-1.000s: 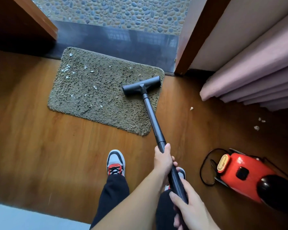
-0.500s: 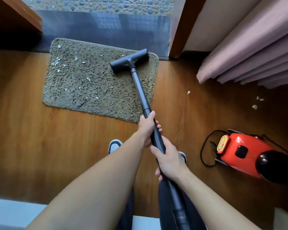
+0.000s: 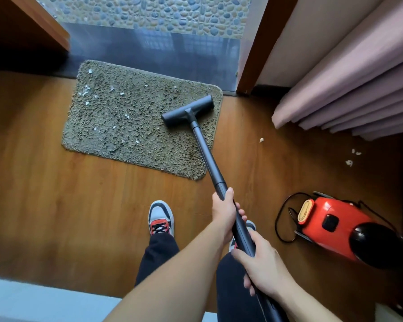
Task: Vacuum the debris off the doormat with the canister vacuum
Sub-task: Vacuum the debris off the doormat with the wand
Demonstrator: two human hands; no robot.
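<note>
The left hand (image 3: 226, 212) and right hand (image 3: 263, 263) both grip the tube (image 3: 207, 156), the left one further forward. The tube runs ahead and slightly left to the nozzle (image 3: 187, 110) on the right end of the doormat (image 3: 116, 140); the scraps (image 3: 86, 89) lie further left, on the left hand's side, so the sweep should go leftward

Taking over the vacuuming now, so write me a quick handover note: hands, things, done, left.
Left hand grips the wand higher up; right hand grips it lower. Floor head rests on the right end of the doormat, which looks clean there. White flecks lie across its left and middle. Red canister stands on the floor at right. To do: work the head leftward over the flecks.
</note>
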